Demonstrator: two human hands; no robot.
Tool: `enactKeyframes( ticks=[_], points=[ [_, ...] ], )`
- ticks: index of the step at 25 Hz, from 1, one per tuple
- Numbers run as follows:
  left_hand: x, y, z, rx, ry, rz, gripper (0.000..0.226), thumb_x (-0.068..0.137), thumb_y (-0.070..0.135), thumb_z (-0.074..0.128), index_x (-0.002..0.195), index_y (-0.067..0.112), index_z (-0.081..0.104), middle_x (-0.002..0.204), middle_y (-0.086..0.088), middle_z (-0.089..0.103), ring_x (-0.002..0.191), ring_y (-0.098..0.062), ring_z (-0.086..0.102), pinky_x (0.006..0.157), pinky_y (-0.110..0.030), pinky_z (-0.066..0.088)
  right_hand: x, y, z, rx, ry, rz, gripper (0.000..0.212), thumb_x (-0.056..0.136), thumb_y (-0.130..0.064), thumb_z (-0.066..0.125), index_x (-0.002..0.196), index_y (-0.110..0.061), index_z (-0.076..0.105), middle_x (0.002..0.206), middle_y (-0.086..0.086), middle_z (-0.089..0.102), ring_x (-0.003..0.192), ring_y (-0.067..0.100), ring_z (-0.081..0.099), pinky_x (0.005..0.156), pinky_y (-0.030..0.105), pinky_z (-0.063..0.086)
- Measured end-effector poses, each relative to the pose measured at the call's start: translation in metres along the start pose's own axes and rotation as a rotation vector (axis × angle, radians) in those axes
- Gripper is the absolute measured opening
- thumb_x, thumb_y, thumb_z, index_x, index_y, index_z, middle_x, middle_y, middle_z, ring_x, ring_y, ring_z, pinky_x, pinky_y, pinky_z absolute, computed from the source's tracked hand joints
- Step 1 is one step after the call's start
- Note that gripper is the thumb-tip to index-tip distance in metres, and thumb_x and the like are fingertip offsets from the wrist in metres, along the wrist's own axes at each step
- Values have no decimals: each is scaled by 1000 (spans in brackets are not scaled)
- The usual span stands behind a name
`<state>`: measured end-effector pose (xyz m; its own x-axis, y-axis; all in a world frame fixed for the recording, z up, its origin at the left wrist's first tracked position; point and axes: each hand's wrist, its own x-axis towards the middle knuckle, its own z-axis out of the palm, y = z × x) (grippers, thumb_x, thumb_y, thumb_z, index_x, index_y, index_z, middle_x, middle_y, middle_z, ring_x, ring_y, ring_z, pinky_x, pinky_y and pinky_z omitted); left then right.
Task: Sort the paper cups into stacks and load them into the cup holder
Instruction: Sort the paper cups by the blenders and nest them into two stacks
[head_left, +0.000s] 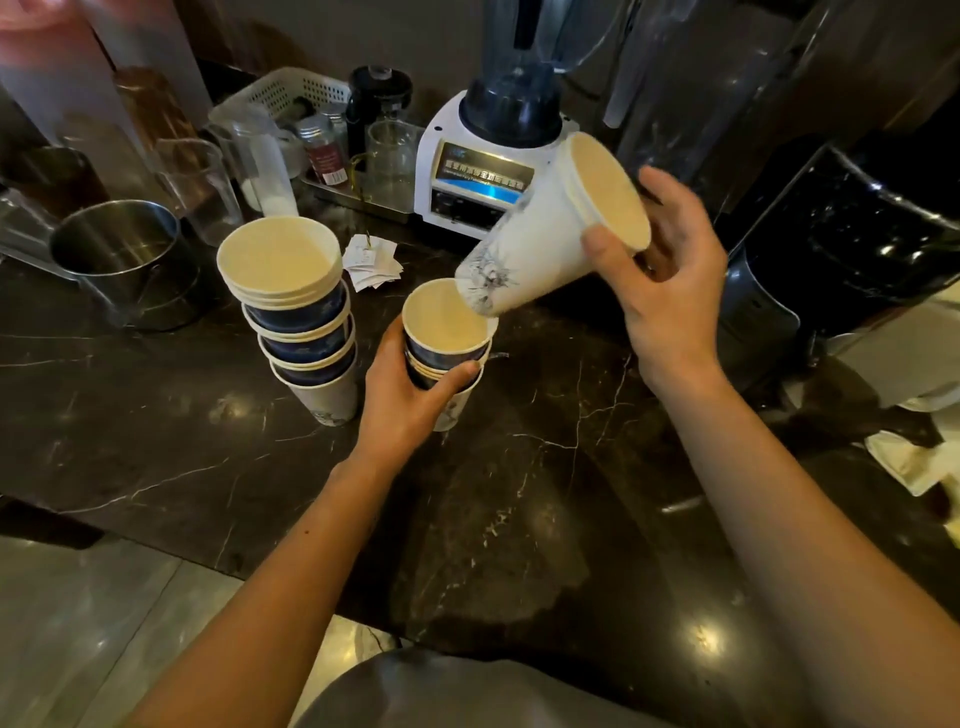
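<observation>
My left hand (402, 402) grips a short stack of paper cups (445, 347), dark blue near the rims and white below, standing on the dark marble counter (493, 493). My right hand (667, 280) holds a white paper cup (540, 234) with a grey print by its rim. That cup is tilted, and its base touches the mouth of the stack's top cup. A taller, loosely nested stack of the same cups (298, 317) stands free to the left. No cup holder is recognisable in view.
A white blender (488, 161) stands behind the cups, with small paper packets (371, 262) in front of it. A steel pot (124, 260), clear jugs (249, 156) and a white basket (291, 93) fill the back left. A black appliance (841, 249) sits right.
</observation>
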<state>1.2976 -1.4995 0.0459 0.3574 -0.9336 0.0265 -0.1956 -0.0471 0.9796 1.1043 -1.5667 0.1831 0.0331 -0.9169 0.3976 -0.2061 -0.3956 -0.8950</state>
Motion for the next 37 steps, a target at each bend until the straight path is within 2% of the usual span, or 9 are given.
enactKeyframes(
  ticks=[4, 7, 11, 15, 19, 25, 27, 32, 37],
  points=[
    [-1, 5, 2, 50, 4, 21, 94, 72, 49, 80, 149, 24, 32, 146, 9, 48, 134, -8, 46, 110, -41, 43, -14, 18, -34, -91, 129, 15, 67, 84, -25, 76, 140, -7, 44, 132, -1, 55, 117, -5, 53, 91, 10, 43],
    [-2, 9, 2, 74, 5, 54, 87, 77, 40, 78, 149, 20, 33, 147, 5, 48, 133, -10, 46, 110, -32, 42, -29, 49, -51, -235, 66, 112, 75, 81, -33, 79, 143, -14, 42, 137, -2, 52, 121, 1, 50, 91, 10, 44],
    [-4, 9, 2, 65, 12, 67, 83, 79, 37, 77, 148, 22, 32, 147, 5, 47, 133, -9, 46, 107, -27, 42, -61, 92, -72, -457, -11, 268, 84, 76, -44, 79, 145, -17, 40, 140, -1, 48, 125, 10, 45, 104, 32, 44],
    [-3, 8, 3, 50, 21, 67, 83, 79, 36, 78, 148, 24, 33, 146, 7, 48, 133, -7, 46, 105, -24, 42, -87, 114, -84, -597, -151, 399, 93, 77, -42, 79, 151, -15, 30, 149, 7, 36, 137, 22, 35, 103, 27, 30],
    [-4, 10, 4, 44, 17, 70, 81, 79, 34, 77, 147, 24, 33, 145, 6, 48, 132, -8, 47, 107, -28, 43, -89, 119, -90, -626, -232, 475, 100, 74, -44, 81, 152, -16, 26, 141, 5, 34, 132, 24, 38, 105, 34, 36],
    [-2, 7, 3, 61, 8, 69, 83, 78, 35, 78, 147, 23, 33, 146, 5, 48, 133, -9, 47, 109, -34, 43, -65, 78, -69, -636, -330, 284, 104, 75, -55, 75, 155, -24, 17, 159, -4, 19, 141, 10, 22, 111, 32, 29],
    [-3, 7, 2, 54, 15, 71, 83, 78, 33, 79, 147, 23, 33, 145, 6, 48, 132, -8, 46, 108, -28, 43, -46, 56, -40, -523, -401, 187, 98, 77, -54, 74, 154, -23, 22, 158, -2, 25, 139, 5, 24, 112, 28, 26],
    [-4, 9, 0, 37, 3, 94, 80, 80, 33, 77, 147, 24, 33, 136, 17, 48, 125, 6, 47, 99, -10, 41, -12, 32, 39, -415, -707, 117, 109, 65, -63, 76, 153, -23, 25, 157, -1, 33, 143, 16, 31, 116, 43, 31],
    [-1, 5, -2, 32, -2, 84, 86, 75, 33, 82, 146, 22, 35, 138, 14, 50, 129, -1, 47, 107, -25, 43, -12, 38, 64, -432, -673, 107, 104, 65, -46, 86, 151, -21, 32, 151, -1, 42, 137, 19, 39, 112, 46, 37]
  ],
)
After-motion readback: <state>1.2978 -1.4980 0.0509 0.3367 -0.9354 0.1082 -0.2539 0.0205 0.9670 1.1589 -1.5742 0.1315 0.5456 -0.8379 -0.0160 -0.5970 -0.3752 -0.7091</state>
